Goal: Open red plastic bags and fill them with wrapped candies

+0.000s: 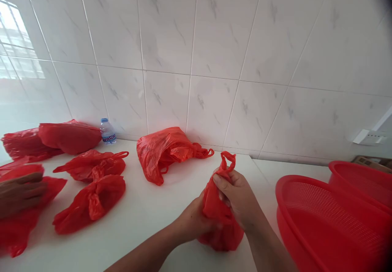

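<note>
The filled red thin-plastic bag [222, 239], long axis upright, lies left of the red perforated-plastic basket [284, 219]. Left hand [196, 219] clasps its side; right hand [239, 196], nearer the basket, pinches its neck.

Single head-worn camera, close above white tabletop [137, 210], facing forward-down toward tiled wall [171, 39].

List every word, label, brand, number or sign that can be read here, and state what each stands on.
"ame": on the label of the plastic bottle by the wall; the rest of the word is unclear.
Too small or blurred to read: any print on the brown box at the right edge.
No text can be made out on the red bag in the left hand and right hand.
</note>
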`<action>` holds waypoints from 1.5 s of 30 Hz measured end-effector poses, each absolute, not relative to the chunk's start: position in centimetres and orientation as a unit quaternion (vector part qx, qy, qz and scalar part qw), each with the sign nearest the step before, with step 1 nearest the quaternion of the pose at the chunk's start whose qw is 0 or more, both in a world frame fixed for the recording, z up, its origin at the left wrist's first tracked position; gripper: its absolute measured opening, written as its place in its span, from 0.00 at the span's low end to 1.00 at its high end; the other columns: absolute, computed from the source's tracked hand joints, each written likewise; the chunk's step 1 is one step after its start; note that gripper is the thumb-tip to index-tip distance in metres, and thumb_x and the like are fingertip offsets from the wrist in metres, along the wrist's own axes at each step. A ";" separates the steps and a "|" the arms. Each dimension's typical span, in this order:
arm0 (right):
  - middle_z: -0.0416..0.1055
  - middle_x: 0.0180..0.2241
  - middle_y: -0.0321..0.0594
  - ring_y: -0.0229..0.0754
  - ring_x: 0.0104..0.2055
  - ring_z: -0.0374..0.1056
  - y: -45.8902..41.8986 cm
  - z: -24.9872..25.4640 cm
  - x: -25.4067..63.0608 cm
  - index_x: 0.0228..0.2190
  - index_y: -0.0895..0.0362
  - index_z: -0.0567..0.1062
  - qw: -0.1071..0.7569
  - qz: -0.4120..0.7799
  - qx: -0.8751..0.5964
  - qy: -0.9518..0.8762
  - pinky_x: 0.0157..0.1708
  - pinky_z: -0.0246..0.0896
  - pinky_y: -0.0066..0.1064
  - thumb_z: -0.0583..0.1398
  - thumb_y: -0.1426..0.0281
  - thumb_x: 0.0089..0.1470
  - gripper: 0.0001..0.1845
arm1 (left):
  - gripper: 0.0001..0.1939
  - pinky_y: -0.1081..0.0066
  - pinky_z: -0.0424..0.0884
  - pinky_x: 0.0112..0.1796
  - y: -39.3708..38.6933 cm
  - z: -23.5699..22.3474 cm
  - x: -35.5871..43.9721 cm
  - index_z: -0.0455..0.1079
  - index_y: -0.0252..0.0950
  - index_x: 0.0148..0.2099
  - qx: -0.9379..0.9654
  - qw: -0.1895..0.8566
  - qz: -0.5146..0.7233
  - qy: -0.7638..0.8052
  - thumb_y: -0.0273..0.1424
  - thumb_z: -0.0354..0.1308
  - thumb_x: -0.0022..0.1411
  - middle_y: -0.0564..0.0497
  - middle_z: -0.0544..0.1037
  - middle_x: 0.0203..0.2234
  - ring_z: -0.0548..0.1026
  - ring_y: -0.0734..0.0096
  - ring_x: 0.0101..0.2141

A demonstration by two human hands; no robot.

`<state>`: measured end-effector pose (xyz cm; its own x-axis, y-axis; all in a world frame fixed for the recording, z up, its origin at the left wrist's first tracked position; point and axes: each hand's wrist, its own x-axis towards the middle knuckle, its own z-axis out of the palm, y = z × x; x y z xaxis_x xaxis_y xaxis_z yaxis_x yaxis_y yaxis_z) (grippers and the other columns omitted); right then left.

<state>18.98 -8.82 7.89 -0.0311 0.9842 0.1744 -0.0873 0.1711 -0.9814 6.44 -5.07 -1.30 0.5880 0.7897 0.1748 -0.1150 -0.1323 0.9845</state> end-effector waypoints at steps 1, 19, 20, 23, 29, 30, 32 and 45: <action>0.56 0.16 0.27 0.29 0.19 0.48 -8.7 7.6 19.0 0.22 0.56 0.63 0.552 0.484 -0.425 -0.530 0.19 0.44 0.23 0.60 0.60 0.53 0.17 | 0.08 0.69 0.66 0.30 -5.1 -1.7 7.1 0.73 0.36 0.35 0.641 0.609 0.382 0.268 0.31 0.62 0.50 0.50 0.78 0.30 0.72 0.65 0.31; 0.72 0.30 0.38 0.40 0.33 0.68 -6.0 5.3 20.8 0.36 0.56 0.73 0.488 0.576 -0.333 -0.565 0.34 0.63 0.32 0.64 0.61 0.49 0.14 | 0.09 0.71 0.66 0.31 -4.4 -2.6 5.5 0.67 0.35 0.31 0.568 0.600 0.472 0.309 0.34 0.54 0.59 0.51 0.72 0.26 0.69 0.69 0.29; 0.71 0.28 0.36 0.38 0.30 0.67 -5.9 4.8 20.4 0.33 0.56 0.73 0.515 0.593 -0.327 -0.526 0.31 0.62 0.30 0.63 0.61 0.50 0.12 | 0.08 0.70 0.67 0.33 -4.4 -2.5 5.4 0.68 0.34 0.33 0.571 0.598 0.472 0.306 0.35 0.56 0.58 0.50 0.74 0.28 0.70 0.67 0.31; 0.68 0.22 0.33 0.35 0.23 0.63 -5.8 4.3 18.9 0.28 0.56 0.71 0.586 0.617 -0.330 -0.408 0.24 0.59 0.27 0.65 0.63 0.49 0.10 | 0.24 0.66 0.68 0.42 -4.5 -1.6 5.0 0.67 0.37 0.49 0.579 0.589 0.500 0.259 0.38 0.65 0.51 0.46 0.75 0.42 0.72 0.58 0.43; 0.68 0.21 0.31 0.35 0.21 0.64 -5.5 4.3 17.9 0.27 0.55 0.71 0.637 0.610 -0.344 -0.322 0.21 0.60 0.26 0.66 0.67 0.46 0.09 | 0.23 0.63 0.70 0.43 -4.6 0.7 4.6 0.70 0.36 0.49 0.530 0.626 0.528 0.222 0.38 0.66 0.52 0.43 0.76 0.45 0.74 0.55 0.44; 0.69 0.22 0.32 0.35 0.22 0.65 -5.3 4.2 18.1 0.28 0.55 0.71 0.652 0.605 -0.344 -0.300 0.22 0.62 0.27 0.66 0.67 0.45 0.09 | 0.19 0.64 0.71 0.41 -4.5 0.8 4.6 0.71 0.35 0.46 0.499 0.662 0.515 0.220 0.37 0.64 0.54 0.43 0.78 0.41 0.76 0.57 0.41; 0.73 0.29 0.35 0.39 0.28 0.69 -4.8 4.0 18.8 0.31 0.54 0.71 0.683 0.595 -0.345 -0.244 0.27 0.66 0.30 0.66 0.66 0.45 0.11 | 0.13 0.65 0.72 0.37 -4.3 0.8 4.6 0.71 0.34 0.43 0.419 0.728 0.504 0.203 0.35 0.61 0.57 0.44 0.79 0.38 0.77 0.60 0.37; 0.53 0.15 0.23 0.29 0.17 0.45 -6.8 5.6 19.6 0.49 0.51 0.67 0.537 0.539 -0.401 -0.510 0.18 0.47 0.22 0.59 0.58 0.54 0.22 | 0.04 0.69 0.72 0.34 -3.6 0.4 4.6 0.68 0.33 0.29 0.201 0.812 0.497 0.228 0.27 0.55 0.55 0.50 0.75 0.22 0.75 0.71 0.25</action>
<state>19.56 -6.84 5.59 -0.1019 0.9882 0.1142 -0.1695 0.0959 -0.9809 4.59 -3.63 0.39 0.4011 0.8999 -0.1708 -0.7164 0.4244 0.5538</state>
